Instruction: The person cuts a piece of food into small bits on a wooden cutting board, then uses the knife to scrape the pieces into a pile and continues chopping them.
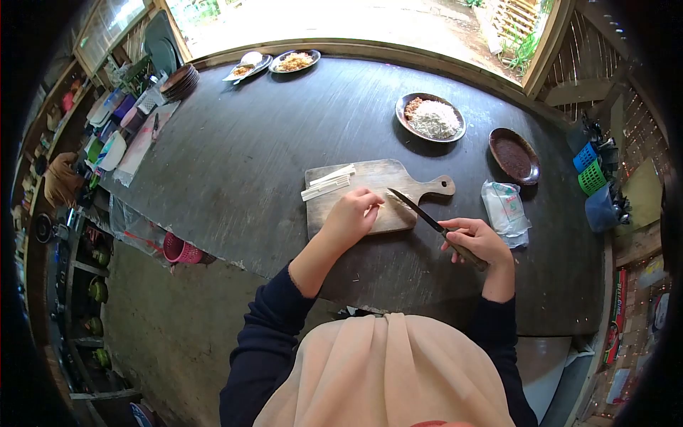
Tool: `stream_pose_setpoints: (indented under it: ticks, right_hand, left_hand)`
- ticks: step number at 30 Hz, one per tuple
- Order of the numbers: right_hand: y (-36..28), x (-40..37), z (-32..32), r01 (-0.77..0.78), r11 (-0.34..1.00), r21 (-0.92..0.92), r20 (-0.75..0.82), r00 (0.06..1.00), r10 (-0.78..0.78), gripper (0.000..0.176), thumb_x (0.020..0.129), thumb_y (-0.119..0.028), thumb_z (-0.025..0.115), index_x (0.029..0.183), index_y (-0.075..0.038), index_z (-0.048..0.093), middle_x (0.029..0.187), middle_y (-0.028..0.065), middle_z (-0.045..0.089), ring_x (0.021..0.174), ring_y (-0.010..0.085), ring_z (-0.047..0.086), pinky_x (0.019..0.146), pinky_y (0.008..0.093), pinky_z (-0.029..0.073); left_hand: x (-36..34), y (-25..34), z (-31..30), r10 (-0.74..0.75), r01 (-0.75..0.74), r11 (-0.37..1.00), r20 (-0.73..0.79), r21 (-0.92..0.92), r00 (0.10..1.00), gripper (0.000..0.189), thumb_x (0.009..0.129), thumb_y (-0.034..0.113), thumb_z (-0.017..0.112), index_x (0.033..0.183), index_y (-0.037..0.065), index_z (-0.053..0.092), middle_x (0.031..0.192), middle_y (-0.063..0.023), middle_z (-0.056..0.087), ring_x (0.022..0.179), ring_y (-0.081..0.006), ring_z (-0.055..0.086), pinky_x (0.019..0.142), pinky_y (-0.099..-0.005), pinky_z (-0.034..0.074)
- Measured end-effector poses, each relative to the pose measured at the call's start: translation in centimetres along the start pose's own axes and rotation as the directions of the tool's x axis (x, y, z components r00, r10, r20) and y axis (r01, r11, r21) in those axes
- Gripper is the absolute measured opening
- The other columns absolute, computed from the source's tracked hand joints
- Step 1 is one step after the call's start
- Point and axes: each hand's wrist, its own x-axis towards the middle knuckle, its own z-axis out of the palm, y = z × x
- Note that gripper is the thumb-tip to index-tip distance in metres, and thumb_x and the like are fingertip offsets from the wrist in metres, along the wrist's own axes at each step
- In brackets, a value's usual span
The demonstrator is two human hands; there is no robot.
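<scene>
My right hand (pixel 473 242) is wrapped round the handle of a knife (pixel 420 211), whose dark blade points up and left over the right part of a wooden cutting board (pixel 391 174). My left hand (pixel 359 213) is over the board's middle, its fingers bent together near small pale pieces; what they hold, if anything, is too small to name. White strips (pixel 329 182) lie side by side at the board's upper left. To the right of the board is a white plastic package (pixel 506 210).
Beyond the board stands a plate of white shreds (pixel 435 119), with a brown oval dish (pixel 514 155) to its right. Two plates of food (pixel 294 62) sit by the window. Stacked brown plates (pixel 179 83) are far left; coloured baskets (pixel 590 176) stand at the right edge.
</scene>
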Motion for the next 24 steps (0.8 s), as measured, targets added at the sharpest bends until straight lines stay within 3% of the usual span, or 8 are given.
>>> stream_pose_setpoints:
  ticks: [7, 9, 14, 18, 20, 24]
  right_hand:
    - [-0.7, 1.0, 4.7, 0.086, 0.996, -0.015, -0.023, 0.996, -0.086, 0.038, 0.099, -0.015, 0.054, 0.135, -0.005, 0.051, 0.076, 0.0035, 0.062, 0.054, 0.0088, 0.058, 0.049, 0.0227, 0.047]
    - [-0.6, 1.2, 6.1, 0.093, 0.995, -0.036, -0.055, 0.994, -0.095, 0.037, 0.099, -0.017, 0.054, 0.135, -0.011, 0.053, 0.074, 0.0029, 0.06, 0.054, 0.0087, 0.057, 0.048, 0.0235, 0.047]
    - [-0.5, 1.2, 8.9, 0.127, 0.987, -0.103, -0.118, 0.983, -0.139, 0.037, 0.098, -0.016, 0.054, 0.135, -0.011, 0.054, 0.069, 0.0035, 0.057, 0.052, 0.0084, 0.054, 0.05, 0.0253, 0.047]
    - [-0.9, 1.0, 9.4, 0.125, 0.984, -0.129, -0.16, 0.976, -0.145, 0.036, 0.098, -0.016, 0.054, 0.134, -0.011, 0.054, 0.068, 0.0038, 0.057, 0.052, 0.0086, 0.055, 0.051, 0.0258, 0.048]
    - [-0.7, 1.0, 9.4, 0.131, 0.98, -0.15, -0.163, 0.974, -0.156, 0.036, 0.098, -0.016, 0.055, 0.134, -0.011, 0.054, 0.068, 0.0041, 0.057, 0.052, 0.009, 0.055, 0.051, 0.0262, 0.048]
    - [-0.4, 1.2, 9.5, 0.156, 0.976, -0.152, -0.16, 0.971, -0.18, 0.036, 0.098, -0.014, 0.054, 0.134, -0.013, 0.055, 0.07, 0.0027, 0.059, 0.05, 0.0064, 0.055, 0.046, 0.0228, 0.046]
  left_hand:
    - [-2.0, 1.2, 0.7, -0.039, 0.035, 0.991, 0.027, 0.131, 0.999, 0.013, 0.086, 0.003, 0.062, 0.095, -0.002, 0.069, 0.09, -0.0165, 0.064, 0.081, -0.0335, 0.065, 0.072, -0.0378, 0.052]
    - [-2.5, 1.5, 0.8, -0.043, 0.039, 0.985, 0.022, 0.167, 0.999, 0.013, 0.085, 0.003, 0.062, 0.095, -0.002, 0.069, 0.09, -0.0169, 0.064, 0.081, -0.034, 0.065, 0.072, -0.0382, 0.052]
    - [-3.1, 2.4, 1.4, -0.061, 0.061, 0.998, -0.01, 0.007, 0.998, 0.011, 0.083, 0.003, 0.064, 0.092, -0.002, 0.068, 0.088, -0.0172, 0.063, 0.078, -0.0337, 0.065, 0.071, -0.0382, 0.052]
    - [-3.4, 2.3, 2.2, -0.052, 0.055, 0.998, -0.082, 0.025, 0.995, 0.009, 0.082, 0.002, 0.065, 0.09, -0.002, 0.068, 0.088, -0.017, 0.063, 0.075, -0.0334, 0.065, 0.07, -0.0379, 0.053]
    - [-3.4, 2.4, 2.1, -0.096, 0.105, 0.987, -0.076, 0.119, 0.992, 0.009, 0.082, 0.003, 0.065, 0.089, -0.003, 0.068, 0.091, -0.0156, 0.062, 0.081, -0.0327, 0.064, 0.075, -0.0383, 0.052]
    - [-3.6, 3.3, 1.1, -0.053, 0.066, 0.956, -0.055, 0.285, 0.997, 0.011, 0.081, 0.003, 0.065, 0.09, -0.003, 0.068, 0.096, -0.0141, 0.061, 0.09, -0.0321, 0.062, 0.081, -0.0388, 0.05]
